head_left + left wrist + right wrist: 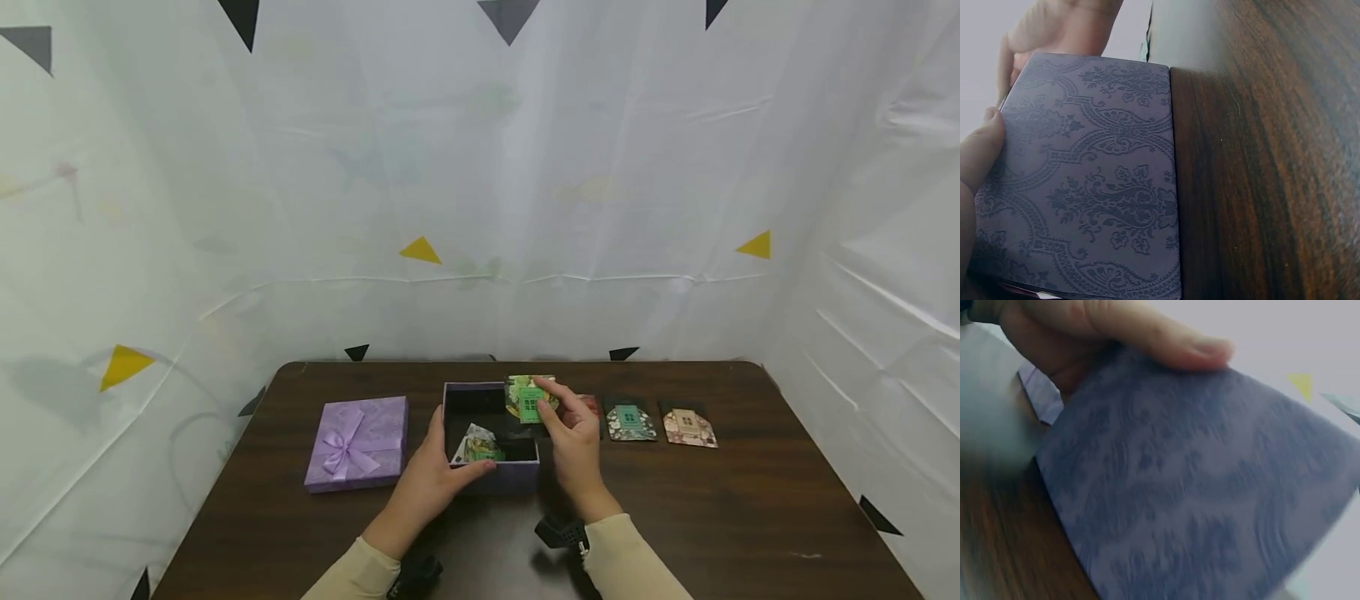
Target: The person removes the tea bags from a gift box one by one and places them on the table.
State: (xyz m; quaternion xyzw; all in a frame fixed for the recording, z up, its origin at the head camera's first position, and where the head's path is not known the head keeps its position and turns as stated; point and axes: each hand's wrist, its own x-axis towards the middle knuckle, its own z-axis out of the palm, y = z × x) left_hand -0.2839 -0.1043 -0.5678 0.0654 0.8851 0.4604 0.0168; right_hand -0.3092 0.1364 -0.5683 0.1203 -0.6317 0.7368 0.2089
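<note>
An open purple patterned box (517, 477) stands mid-table. My left hand (433, 477) grips its near left corner, thumb over the front edge and fingers along the left side. My right hand (576, 442) pinches a flat green printed packet (531, 402) between thumb and fingers above the box's right part. Inside lies another green-and-white printed packet (478, 444). In the left wrist view, the box wall (1097, 175) fills the middle beside my left thumb. My left hand (1085, 337) also shows in the right wrist view, its thumb on the box wall (1197, 481).
The purple lid (356, 442) with its ribbon bow lies left of the box. Right of my right hand, a teal-labelled packet (630, 422) and a beige-labelled packet (688, 425) lie in a row. A red packet (589, 403) is partly hidden behind that hand.
</note>
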